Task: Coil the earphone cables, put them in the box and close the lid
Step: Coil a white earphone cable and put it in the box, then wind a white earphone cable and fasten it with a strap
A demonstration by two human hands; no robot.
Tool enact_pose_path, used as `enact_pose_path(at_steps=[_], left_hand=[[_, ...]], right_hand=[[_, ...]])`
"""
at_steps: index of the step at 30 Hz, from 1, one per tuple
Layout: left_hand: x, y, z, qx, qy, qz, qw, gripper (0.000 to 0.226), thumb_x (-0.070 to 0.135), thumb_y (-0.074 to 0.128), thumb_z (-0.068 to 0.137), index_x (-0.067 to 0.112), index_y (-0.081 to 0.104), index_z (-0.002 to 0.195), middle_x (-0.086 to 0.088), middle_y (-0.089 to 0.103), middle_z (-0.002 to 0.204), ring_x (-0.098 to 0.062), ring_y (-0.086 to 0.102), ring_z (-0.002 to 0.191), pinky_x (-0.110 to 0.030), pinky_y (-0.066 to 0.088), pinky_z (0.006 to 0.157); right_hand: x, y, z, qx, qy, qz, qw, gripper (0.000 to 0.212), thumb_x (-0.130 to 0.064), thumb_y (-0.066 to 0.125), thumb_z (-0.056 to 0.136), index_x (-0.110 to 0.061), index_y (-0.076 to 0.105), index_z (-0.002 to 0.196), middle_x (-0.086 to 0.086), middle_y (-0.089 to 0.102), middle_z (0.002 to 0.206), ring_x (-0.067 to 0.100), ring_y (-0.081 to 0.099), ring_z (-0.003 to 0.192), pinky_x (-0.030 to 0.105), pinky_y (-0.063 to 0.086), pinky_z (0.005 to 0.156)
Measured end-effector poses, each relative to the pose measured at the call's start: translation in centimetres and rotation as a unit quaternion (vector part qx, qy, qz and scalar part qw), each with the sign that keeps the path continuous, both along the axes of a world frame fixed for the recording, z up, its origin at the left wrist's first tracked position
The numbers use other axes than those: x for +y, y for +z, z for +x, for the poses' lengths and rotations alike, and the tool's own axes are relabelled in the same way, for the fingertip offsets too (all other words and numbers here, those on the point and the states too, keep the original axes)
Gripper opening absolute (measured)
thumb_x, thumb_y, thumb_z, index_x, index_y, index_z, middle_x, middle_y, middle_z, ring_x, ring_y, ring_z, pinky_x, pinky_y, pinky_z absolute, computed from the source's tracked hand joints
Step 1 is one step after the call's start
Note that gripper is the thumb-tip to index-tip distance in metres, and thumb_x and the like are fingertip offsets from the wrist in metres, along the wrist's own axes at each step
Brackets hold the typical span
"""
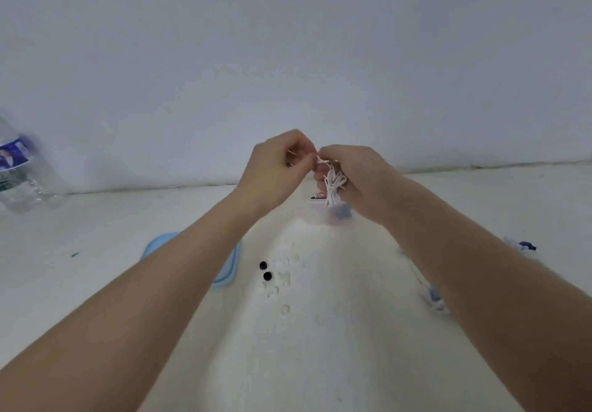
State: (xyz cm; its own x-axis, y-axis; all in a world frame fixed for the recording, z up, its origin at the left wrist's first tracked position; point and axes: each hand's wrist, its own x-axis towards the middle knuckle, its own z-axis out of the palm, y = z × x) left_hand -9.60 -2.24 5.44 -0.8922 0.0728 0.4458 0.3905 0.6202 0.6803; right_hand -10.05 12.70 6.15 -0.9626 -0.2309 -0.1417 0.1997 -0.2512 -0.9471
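A bundle of white earphone cable (pixel 333 185) hangs coiled in my right hand (pixel 355 181), whose fingers curl round it above the table. My left hand (pixel 275 168) pinches the cable's loose end right beside the right hand, fingertips almost touching. Just under the bundle stands a clear box (pixel 333 216) with something blue and red inside, partly hidden by my right hand. The blue lid (pixel 229 267) lies flat on the table under my left forearm. More earphones with blue parts lie under my right forearm (pixel 432 298) and at the far right (pixel 523 246).
A clear plastic water bottle (pixel 25 174) with a blue label stands at the far left by the wall. Two small black ear tips (pixel 265 270) and several clear ones (pixel 283 278) are scattered on the white table (pixel 96 241). A tiny dark speck (pixel 74 254) lies at left.
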Motion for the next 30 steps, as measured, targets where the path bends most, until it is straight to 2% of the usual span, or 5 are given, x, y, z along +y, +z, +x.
enact_pose_path(at_steps=[7,14,19,26,30], left_hand=[[0.3,-1.8,-4.9,-0.052,0.025,-0.166,0.985,0.015,0.014,0.057,0.091,0.022,0.062,0.102,0.006,0.071,0.094,-0.021,0.065,0.081,-0.034,0.055,0.075],[0.6,-2.2,-4.9,-0.102,0.008,-0.155,0.983,0.023,0.013,0.052,0.096,0.022,0.057,0.116,0.003,0.068,0.105,-0.02,0.062,0.081,-0.027,0.047,0.062],[0.8,-2.2,-2.2,-0.065,0.041,-0.104,0.992,0.02,0.012,0.05,0.096,0.018,0.055,0.114,0.0,0.061,0.11,-0.021,0.059,0.086,-0.033,0.05,0.076],[2.6,-3.5,3.5,-0.037,0.002,-0.115,0.993,0.016,0.013,0.053,0.093,0.022,0.053,0.107,0.003,0.058,0.103,-0.015,0.055,0.075,-0.033,0.046,0.071],[4.4,-5.5,7.1,-0.051,-0.017,-0.119,0.991,0.018,0.013,0.057,0.091,0.02,0.055,0.107,0.004,0.055,0.101,-0.003,0.046,0.069,-0.029,0.038,0.068]], right_hand=[[-1.6,-0.6,-6.0,-0.036,-0.016,0.299,0.953,0.022,-0.021,0.051,0.093,-0.003,0.058,0.102,0.013,0.053,0.08,0.028,0.053,0.076,0.034,0.048,0.08],[-0.6,-0.5,-6.4,-0.1,0.027,0.268,0.958,0.039,-0.023,0.041,0.097,-0.001,0.056,0.125,0.028,0.056,0.12,0.038,0.064,0.099,0.038,0.055,0.078],[1.4,0.4,-4.9,-0.014,-0.029,0.32,0.947,0.024,-0.012,0.048,0.095,0.0,0.059,0.113,0.016,0.066,0.096,0.029,0.068,0.077,0.037,0.061,0.075],[3.9,0.4,1.6,0.185,0.009,0.686,0.704,0.014,-0.015,0.057,0.082,-0.012,0.061,0.095,0.007,0.064,0.099,0.028,0.062,0.089,0.031,0.053,0.075],[4.9,-0.4,5.6,0.142,0.152,0.769,0.605,0.01,-0.012,0.058,0.079,-0.014,0.051,0.072,0.003,0.056,0.076,0.02,0.054,0.065,0.026,0.042,0.061]])
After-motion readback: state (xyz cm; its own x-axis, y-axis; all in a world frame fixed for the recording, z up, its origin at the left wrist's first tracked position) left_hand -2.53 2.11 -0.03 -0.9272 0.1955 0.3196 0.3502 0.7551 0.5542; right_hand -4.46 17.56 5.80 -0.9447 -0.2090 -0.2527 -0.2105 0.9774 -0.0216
